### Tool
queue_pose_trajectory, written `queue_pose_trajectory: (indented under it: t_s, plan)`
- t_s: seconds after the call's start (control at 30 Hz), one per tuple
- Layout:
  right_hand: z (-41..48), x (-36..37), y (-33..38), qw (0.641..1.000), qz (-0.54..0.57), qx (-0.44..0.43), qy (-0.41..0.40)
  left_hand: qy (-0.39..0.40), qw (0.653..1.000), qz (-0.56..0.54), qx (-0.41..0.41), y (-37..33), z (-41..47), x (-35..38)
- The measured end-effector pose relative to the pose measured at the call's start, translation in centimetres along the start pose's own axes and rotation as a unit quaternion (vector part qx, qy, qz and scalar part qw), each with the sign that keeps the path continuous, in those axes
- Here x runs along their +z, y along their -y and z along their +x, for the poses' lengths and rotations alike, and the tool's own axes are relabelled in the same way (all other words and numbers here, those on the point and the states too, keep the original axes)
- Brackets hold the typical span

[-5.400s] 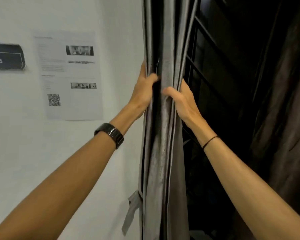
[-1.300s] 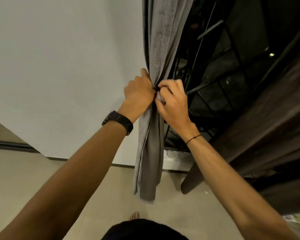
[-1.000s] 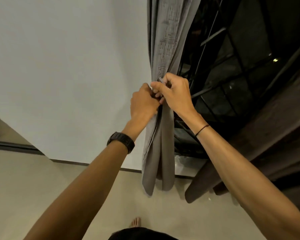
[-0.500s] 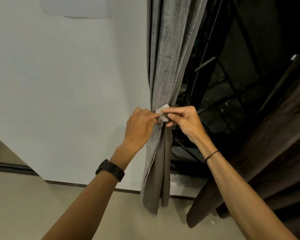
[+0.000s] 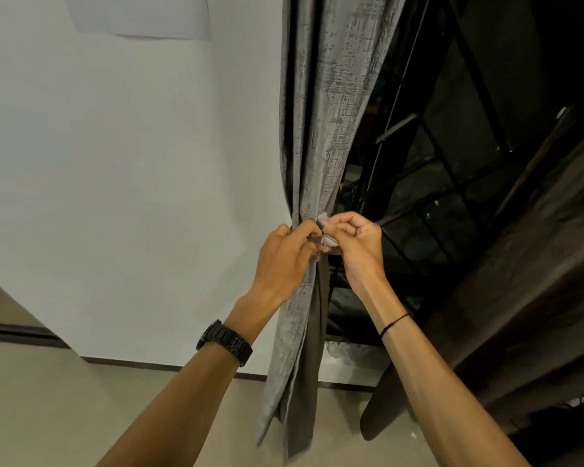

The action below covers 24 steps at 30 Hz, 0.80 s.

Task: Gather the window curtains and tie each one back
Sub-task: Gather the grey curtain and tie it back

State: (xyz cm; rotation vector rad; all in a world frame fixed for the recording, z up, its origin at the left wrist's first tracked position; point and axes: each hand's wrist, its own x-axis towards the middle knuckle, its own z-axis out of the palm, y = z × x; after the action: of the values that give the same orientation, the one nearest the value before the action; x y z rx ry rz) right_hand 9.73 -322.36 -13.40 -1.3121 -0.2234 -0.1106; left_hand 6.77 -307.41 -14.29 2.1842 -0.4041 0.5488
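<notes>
A grey textured curtain (image 5: 331, 106) hangs at the left edge of the dark window, bunched into a narrow bundle at mid height. A pale grey tie-back strap (image 5: 327, 238) wraps the bundle there. My left hand (image 5: 285, 261) pinches the strap and the curtain from the left. From the right, my right hand (image 5: 358, 246) holds the strap's end between thumb and fingers. Below the hands the curtain's lower part (image 5: 295, 382) hangs loose, ending just above the floor. A second, dark brown curtain (image 5: 520, 315) hangs at the right.
A white wall (image 5: 132, 183) stands at the left with a sheet of paper (image 5: 142, 15) taped high up. A black window grille (image 5: 429, 183) sits behind the curtain. The beige floor (image 5: 64, 409) and a dark skirting line lie below.
Both hands moved from high on the curtain down to mid height and took hold of the tie-back strap. In the last half second the hands barely shifted; the right hand's fingers curled tighter.
</notes>
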Motion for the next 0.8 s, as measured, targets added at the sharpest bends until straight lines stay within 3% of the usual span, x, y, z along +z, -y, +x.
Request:
queue_pose_trajectory:
  t_s: [0.1,0.17,0.3,0.43,0.57,0.6,0.63,0.73,0.77,0.8]
  plan:
    - [-0.5,-0.9,-0.4,0.998,0.022,0.006,0.063,-0.004,0.986,-0.143,-0.082,0.0,0.3,-0.6]
    - [-1.1,-1.3,-0.5,0.993,0.025,0.013,0.117,0.005,0.979,-0.170,-0.109,0.3,0.9,-1.2]
    - [-1.1,-0.9,-0.7,0.993,-0.058,-0.034,0.099,0.056,0.980,-0.158,-0.111,0.3,2.0,-1.8]
    - [-1.2,-0.9,-0.9,0.992,-0.063,-0.080,0.070,0.173,0.977,-0.093,-0.084,0.0,2.6,-2.8]
    - [-1.2,-1.5,0.6,0.978,-0.130,-0.094,0.133,0.270,0.960,0.008,-0.071,0.8,3.5,-4.7]
    - [-1.1,-1.5,1.1,0.955,-0.210,-0.121,0.171,0.281,0.957,0.003,-0.076,0.8,3.8,-5.0]
    - [-1.1,-1.4,1.6,0.907,-0.320,-0.173,0.211,0.288,0.954,-0.010,-0.080,0.7,4.0,-5.4]
    - [-0.6,-0.6,2.2,0.699,-0.580,-0.302,0.290,0.269,0.956,-0.062,-0.100,-0.1,4.1,-5.3]
    - [-0.7,-0.2,2.1,0.664,-0.623,-0.296,0.288,0.244,0.963,-0.056,-0.104,-0.5,3.9,-5.0]
    - [-0.9,0.2,1.9,0.657,-0.647,-0.282,0.265,0.213,0.971,-0.033,-0.099,-0.8,3.7,-4.6]
